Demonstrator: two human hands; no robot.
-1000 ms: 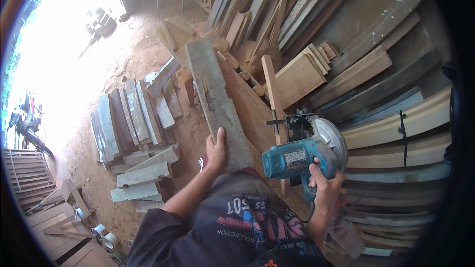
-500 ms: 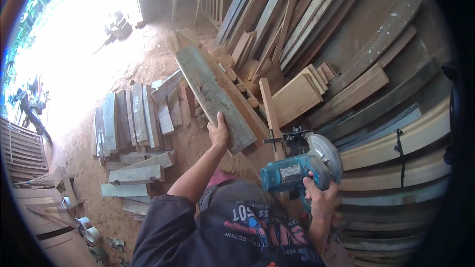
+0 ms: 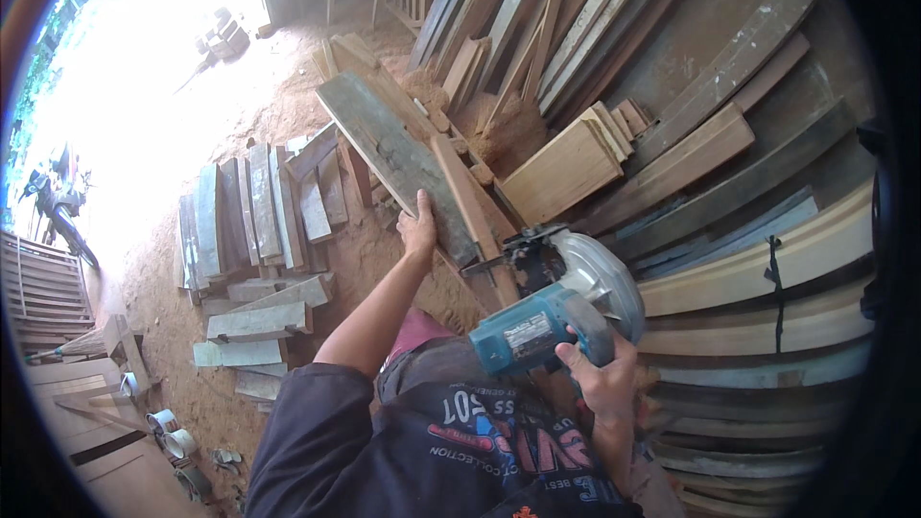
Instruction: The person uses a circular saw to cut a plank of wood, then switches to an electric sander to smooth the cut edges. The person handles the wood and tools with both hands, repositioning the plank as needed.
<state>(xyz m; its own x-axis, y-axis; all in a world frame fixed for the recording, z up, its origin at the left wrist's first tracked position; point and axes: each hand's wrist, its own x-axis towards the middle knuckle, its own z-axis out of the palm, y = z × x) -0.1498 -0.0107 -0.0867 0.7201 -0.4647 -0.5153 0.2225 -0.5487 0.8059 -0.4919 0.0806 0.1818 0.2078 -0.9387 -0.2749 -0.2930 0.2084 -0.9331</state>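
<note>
My left hand (image 3: 419, 228) grips the near edge of a long grey weathered plank (image 3: 391, 155) that slants away up-left over the sawdust. My right hand (image 3: 597, 371) is closed around the handle of a teal circular saw (image 3: 556, 307), whose silver blade guard sits just right of the plank's near end. A narrow reddish board (image 3: 472, 209) lies alongside the plank, under the saw's front. My dark printed shirt fills the lower middle of the view.
Stacks of long planks (image 3: 729, 182) lean and lie across the right and top. Short grey board offcuts (image 3: 259, 221) lie in rows on the reddish dirt at left. A pale cut block stack (image 3: 561, 168) sits beyond the saw. Wooden pallets (image 3: 43, 288) and a motorbike (image 3: 58, 201) are at far left.
My left hand has slid along with the grey plank, which now lies a little further up-left. The saw in my right hand has come lower and closer to the plank's near end.
</note>
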